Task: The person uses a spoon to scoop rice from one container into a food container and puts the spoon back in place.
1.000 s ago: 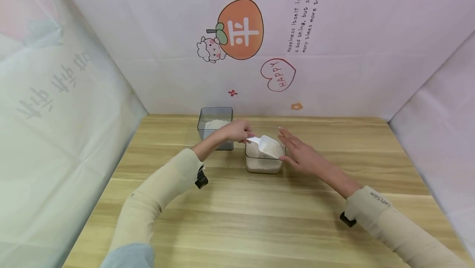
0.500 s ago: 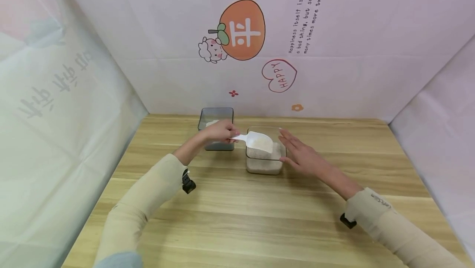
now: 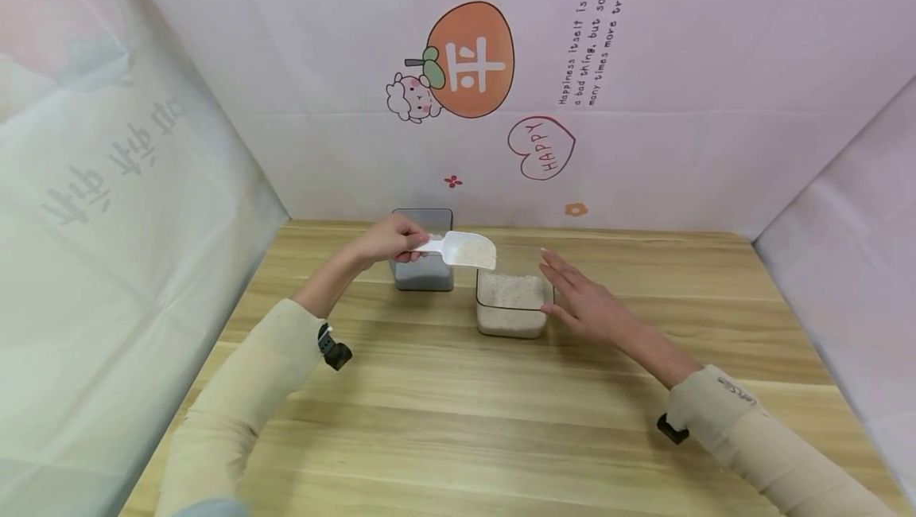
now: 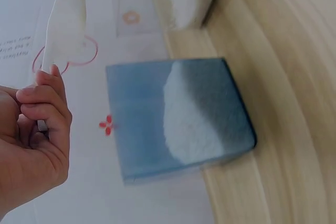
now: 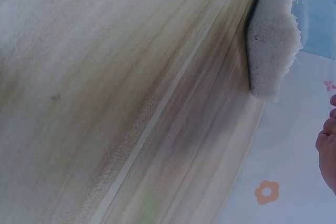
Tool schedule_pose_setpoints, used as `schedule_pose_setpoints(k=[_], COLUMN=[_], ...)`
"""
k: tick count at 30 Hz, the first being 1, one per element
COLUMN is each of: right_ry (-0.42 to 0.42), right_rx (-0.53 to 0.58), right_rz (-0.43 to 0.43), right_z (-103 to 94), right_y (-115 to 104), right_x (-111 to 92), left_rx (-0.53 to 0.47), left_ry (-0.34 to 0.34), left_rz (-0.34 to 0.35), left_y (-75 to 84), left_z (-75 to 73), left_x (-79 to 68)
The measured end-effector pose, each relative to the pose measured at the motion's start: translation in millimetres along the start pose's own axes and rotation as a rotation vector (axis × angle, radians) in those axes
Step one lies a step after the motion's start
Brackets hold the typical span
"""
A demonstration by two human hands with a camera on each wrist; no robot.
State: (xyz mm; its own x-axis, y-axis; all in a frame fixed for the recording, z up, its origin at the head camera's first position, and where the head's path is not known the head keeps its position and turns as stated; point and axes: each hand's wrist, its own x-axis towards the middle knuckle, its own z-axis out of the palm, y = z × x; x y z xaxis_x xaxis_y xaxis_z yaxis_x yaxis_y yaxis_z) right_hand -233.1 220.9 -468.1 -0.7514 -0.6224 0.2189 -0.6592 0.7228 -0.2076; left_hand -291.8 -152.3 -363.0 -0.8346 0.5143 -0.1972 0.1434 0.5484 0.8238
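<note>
In the head view my left hand (image 3: 386,240) grips the handle of a white scoop (image 3: 468,250), which carries a heap of whitish grains. The scoop is raised between two containers. Behind that hand stands a smoky blue-grey container (image 3: 422,277); the left wrist view shows white grains (image 4: 191,119) inside it. To its right is a clear container (image 3: 510,320) part filled with rice-like grains (image 5: 270,40). My right hand (image 3: 588,306) stays at the clear container's right side, fingers straight, thumb at the rim.
Both containers stand near the back of a wooden table (image 3: 458,413). A white cloth backdrop (image 3: 343,143) with printed drawings rises directly behind, and cloth walls flank both sides. Bare wood lies in front of the containers.
My left hand has lifted the scoop out of the clear container and moved it left and back, with grains in it. The right hand has stayed beside the clear container.
</note>
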Motion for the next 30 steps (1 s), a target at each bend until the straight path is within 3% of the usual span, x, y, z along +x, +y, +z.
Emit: schedule_pose_setpoints(k=[16, 30], right_ry=[0.0, -0.003], right_rx=[0.009, 0.015], right_rz=[0.004, 0.004], right_z=[0.3, -2.0], right_y=[1, -1], right_x=[-1, -1], left_rx=[0.05, 0.214], left_ry=[0.172, 0.293], left_rz=[-0.043, -0.103], left_y=[-16.2, -29.5], left_z=[-53.3, -72.2], left_x=[-30.6, -45.0])
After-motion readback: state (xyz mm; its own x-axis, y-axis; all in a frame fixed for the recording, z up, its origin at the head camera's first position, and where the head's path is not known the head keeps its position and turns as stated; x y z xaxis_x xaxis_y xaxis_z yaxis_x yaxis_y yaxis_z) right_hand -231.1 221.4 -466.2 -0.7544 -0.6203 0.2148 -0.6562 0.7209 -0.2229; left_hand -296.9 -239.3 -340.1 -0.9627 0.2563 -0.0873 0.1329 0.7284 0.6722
